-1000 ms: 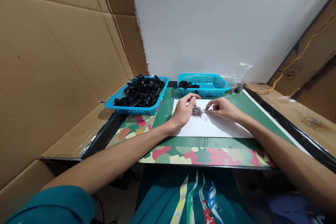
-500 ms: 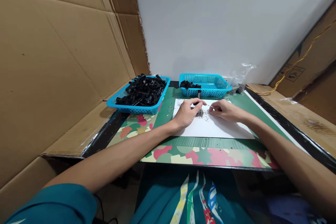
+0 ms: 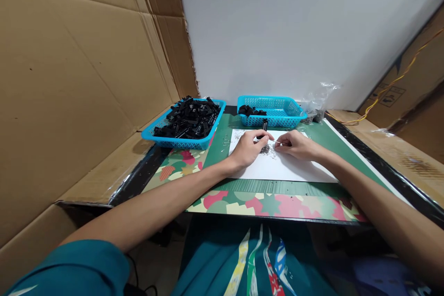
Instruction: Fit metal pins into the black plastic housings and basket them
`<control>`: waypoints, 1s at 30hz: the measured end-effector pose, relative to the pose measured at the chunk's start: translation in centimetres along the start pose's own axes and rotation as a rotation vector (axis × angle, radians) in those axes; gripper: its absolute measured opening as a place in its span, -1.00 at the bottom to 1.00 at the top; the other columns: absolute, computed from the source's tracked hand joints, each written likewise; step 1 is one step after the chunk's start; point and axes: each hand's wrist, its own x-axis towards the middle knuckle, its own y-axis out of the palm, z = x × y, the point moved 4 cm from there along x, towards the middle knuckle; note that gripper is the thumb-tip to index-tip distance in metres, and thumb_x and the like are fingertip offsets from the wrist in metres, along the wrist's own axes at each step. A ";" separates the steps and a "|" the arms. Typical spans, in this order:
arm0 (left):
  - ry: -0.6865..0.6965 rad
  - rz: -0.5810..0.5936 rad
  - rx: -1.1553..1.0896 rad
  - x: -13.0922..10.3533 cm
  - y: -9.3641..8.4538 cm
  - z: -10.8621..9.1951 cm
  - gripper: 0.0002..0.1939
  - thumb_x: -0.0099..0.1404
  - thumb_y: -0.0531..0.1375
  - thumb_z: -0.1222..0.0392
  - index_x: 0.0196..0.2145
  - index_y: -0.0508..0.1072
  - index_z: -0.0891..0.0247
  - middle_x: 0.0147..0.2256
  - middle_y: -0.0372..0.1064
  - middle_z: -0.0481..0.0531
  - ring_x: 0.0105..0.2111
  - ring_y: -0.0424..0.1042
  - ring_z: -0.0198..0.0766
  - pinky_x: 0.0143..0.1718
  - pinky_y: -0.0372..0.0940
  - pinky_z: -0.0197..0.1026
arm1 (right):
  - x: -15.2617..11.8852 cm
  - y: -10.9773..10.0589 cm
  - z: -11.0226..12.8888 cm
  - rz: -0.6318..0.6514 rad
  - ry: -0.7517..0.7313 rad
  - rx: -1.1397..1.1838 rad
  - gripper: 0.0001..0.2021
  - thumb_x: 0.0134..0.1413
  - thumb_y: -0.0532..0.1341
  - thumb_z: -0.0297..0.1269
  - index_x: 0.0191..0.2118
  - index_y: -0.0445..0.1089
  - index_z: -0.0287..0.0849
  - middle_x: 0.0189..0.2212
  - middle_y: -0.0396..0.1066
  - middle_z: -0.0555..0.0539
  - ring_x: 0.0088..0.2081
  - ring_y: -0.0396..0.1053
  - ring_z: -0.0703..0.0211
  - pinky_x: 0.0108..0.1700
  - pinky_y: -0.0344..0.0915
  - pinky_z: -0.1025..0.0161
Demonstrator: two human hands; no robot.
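Note:
My left hand (image 3: 247, 149) is closed, thumb and index finger pinching a narrow black plastic part (image 3: 265, 124) whose far end sticks out beyond the fingers. Facing it, my right hand (image 3: 297, 145) grips a thin metal tool (image 3: 277, 142). Its tip reaches toward the left fingertips; whether they touch is too small to tell. Under and between both hands, a loose pile of tiny metal pieces (image 3: 265, 150) lies on a white sheet (image 3: 287, 172).
At the back left, a blue basket (image 3: 173, 142) is heaped with black plastic parts. A second blue basket (image 3: 274, 121) holds fewer, at its left end. Beside it stands a clear plastic bag (image 3: 317, 106). Cardboard (image 3: 104, 55) walls the left side of the green mat (image 3: 222, 157).
Both hands keep nearly the same place and grip. The right hand and metal tool have shifted very slightly; the whole view has moved a little.

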 end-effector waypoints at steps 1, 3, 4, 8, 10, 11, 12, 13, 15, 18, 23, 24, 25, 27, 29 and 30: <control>-0.004 0.001 0.002 0.0 0.0 0.1 -0.74 0.45 0.15 0.13 -0.19 0.63 0.28 -0.23 0.57 0.10 -0.27 0.42 -0.21 -0.23 0.27 -0.15 | -0.1 -0.1 0.1 0.009 -0.005 -0.001 -0.73 0.14 0.22 -0.14 -0.37 0.52 -0.25 -0.57 0.29 0.01 -0.49 0.09 0.24 -0.43 -0.02 0.21; -0.011 0.005 0.004 0.0 0.0 0.2 -0.73 0.45 0.15 0.13 -0.18 0.63 0.28 -0.25 0.56 0.10 -0.31 0.40 -0.23 -0.28 0.25 -0.17 | -0.3 -0.2 0.4 0.029 -0.014 0.005 -0.73 0.15 0.23 -0.13 -0.39 0.50 -0.24 -0.56 0.29 0.00 -0.49 0.08 0.24 -0.43 -0.01 0.22; -0.012 0.006 0.007 0.0 0.0 0.3 -0.73 0.45 0.15 0.13 -0.17 0.64 0.28 -0.25 0.56 0.09 -0.32 0.39 -0.24 -0.29 0.25 -0.17 | -0.4 -0.4 0.4 0.036 -0.017 0.013 -0.73 0.16 0.23 -0.12 -0.40 0.49 -0.24 -0.56 0.28 0.01 -0.49 0.08 0.25 -0.44 -0.02 0.22; 0.001 0.009 0.015 0.0 0.2 0.1 -0.74 0.44 0.16 0.17 -0.16 0.65 0.29 -0.22 0.57 0.11 -0.29 0.43 -0.22 -0.23 0.31 -0.16 | -0.8 -1.1 0.7 -0.003 -0.031 0.067 -0.75 0.21 0.25 -0.13 -0.39 0.46 -0.20 -0.59 0.14 0.06 -0.49 0.01 0.26 -0.45 -0.09 0.21; 0.001 0.016 0.016 -0.1 0.3 0.0 -0.76 0.43 0.17 0.19 -0.16 0.64 0.29 -0.20 0.58 0.11 -0.28 0.46 -0.22 -0.21 0.33 -0.15 | -1.0 -1.4 0.9 -0.069 -0.055 0.081 -0.75 0.24 0.26 -0.12 -0.37 0.46 -0.19 -0.58 0.07 0.09 -0.49 -0.03 0.26 -0.44 -0.12 0.19; -0.003 0.016 0.018 -0.2 0.3 0.0 -0.77 0.42 0.18 0.20 -0.15 0.64 0.29 -0.19 0.58 0.11 -0.28 0.47 -0.22 -0.20 0.34 -0.15 | -1.1 -1.5 1.1 -0.104 -0.068 0.083 -0.75 0.26 0.25 -0.11 -0.35 0.46 -0.19 -0.58 0.05 0.10 -0.49 -0.05 0.26 -0.43 -0.13 0.19; -0.008 0.010 0.021 -0.2 0.3 0.0 -0.78 0.41 0.19 0.22 -0.15 0.63 0.29 -0.19 0.58 0.11 -0.29 0.47 -0.23 -0.21 0.35 -0.15 | -1.1 -1.6 1.3 -0.137 -0.082 0.085 -0.74 0.27 0.25 -0.10 -0.33 0.47 -0.18 -0.58 0.03 0.10 -0.49 -0.06 0.26 -0.43 -0.14 0.18; -0.012 0.000 0.024 -0.3 0.3 -0.1 -0.80 0.40 0.20 0.23 -0.15 0.63 0.30 -0.20 0.58 0.11 -0.30 0.48 -0.23 -0.21 0.35 -0.16 | -1.2 -1.6 1.5 -0.164 -0.095 0.090 -0.73 0.29 0.24 -0.09 -0.31 0.47 -0.19 -0.57 0.02 0.11 -0.49 -0.08 0.26 -0.42 -0.14 0.18; -0.013 -0.017 0.028 -0.3 0.2 -0.2 -0.82 0.38 0.23 0.22 -0.16 0.61 0.31 -0.23 0.57 0.10 -0.32 0.46 -0.25 -0.24 0.33 -0.17 | -1.3 -1.7 1.9 -0.196 -0.119 0.113 -0.71 0.32 0.23 -0.06 -0.28 0.47 -0.19 -0.57 0.00 0.12 -0.49 -0.09 0.27 -0.42 -0.16 0.18; -0.006 -0.014 0.015 -0.4 0.1 -0.3 -0.82 0.38 0.28 0.15 -0.17 0.59 0.31 -0.28 0.52 0.07 -0.35 0.43 -0.28 -0.30 0.31 -0.21 | -1.4 -1.7 2.1 -0.201 -0.140 0.179 -0.67 0.33 0.24 0.01 -0.27 0.46 -0.18 -0.57 -0.03 0.12 -0.49 -0.11 0.27 -0.43 -0.17 0.18; -0.022 -0.002 -0.071 -0.5 0.2 -0.4 -0.76 0.38 0.31 0.05 -0.18 0.56 0.30 -0.29 0.48 0.04 -0.40 0.40 -0.32 -0.34 0.31 -0.23 | -1.5 -1.3 2.3 -0.194 -0.148 0.332 -0.60 0.29 0.28 0.11 -0.27 0.44 -0.18 -0.56 -0.03 0.13 -0.49 -0.11 0.28 -0.45 -0.19 0.19; -0.020 0.006 -0.105 -0.5 0.2 -0.4 -0.75 0.38 0.30 0.03 -0.18 0.55 0.30 -0.28 0.47 0.04 -0.40 0.40 -0.32 -0.34 0.31 -0.23 | -1.5 -1.1 2.4 -0.188 -0.152 0.365 -0.59 0.29 0.28 0.13 -0.26 0.44 -0.18 -0.55 -0.01 0.13 -0.49 -0.10 0.28 -0.45 -0.19 0.20; -0.016 0.015 -0.137 -0.5 0.2 -0.5 -0.74 0.39 0.29 0.01 -0.19 0.53 0.30 -0.28 0.47 0.03 -0.40 0.41 -0.32 -0.34 0.31 -0.23 | -1.5 -1.0 2.5 -0.179 -0.155 0.393 -0.59 0.30 0.28 0.14 -0.25 0.43 -0.17 -0.55 0.01 0.13 -0.50 -0.10 0.28 -0.46 -0.19 0.20; -0.002 0.034 -0.182 -0.5 0.2 -0.7 -0.73 0.40 0.29 -0.01 -0.20 0.51 0.29 -0.29 0.44 0.01 -0.40 0.40 -0.33 -0.34 0.31 -0.24 | -1.5 -0.8 2.7 -0.161 -0.162 0.423 -0.59 0.31 0.27 0.14 -0.24 0.42 -0.16 -0.56 0.02 0.13 -0.50 -0.11 0.29 -0.46 -0.20 0.21; 0.010 0.040 -0.205 -0.5 0.2 -0.9 -0.73 0.39 0.29 0.00 -0.21 0.49 0.29 -0.28 0.41 0.00 -0.40 0.37 -0.35 -0.33 0.30 -0.24 | -1.7 -0.8 3.0 -0.160 -0.172 0.418 -0.61 0.32 0.26 0.12 -0.23 0.41 -0.15 -0.57 -0.01 0.15 -0.50 -0.14 0.29 -0.46 -0.22 0.21; 0.016 0.039 -0.216 -0.5 0.2 -0.9 -0.73 0.39 0.29 0.00 -0.22 0.49 0.29 -0.28 0.41 0.00 -0.39 0.36 -0.35 -0.32 0.30 -0.24 | -1.8 -0.9 3.2 -0.167 -0.180 0.405 -0.62 0.33 0.26 0.11 -0.23 0.41 -0.15 -0.57 -0.02 0.15 -0.50 -0.16 0.28 -0.46 -0.22 0.21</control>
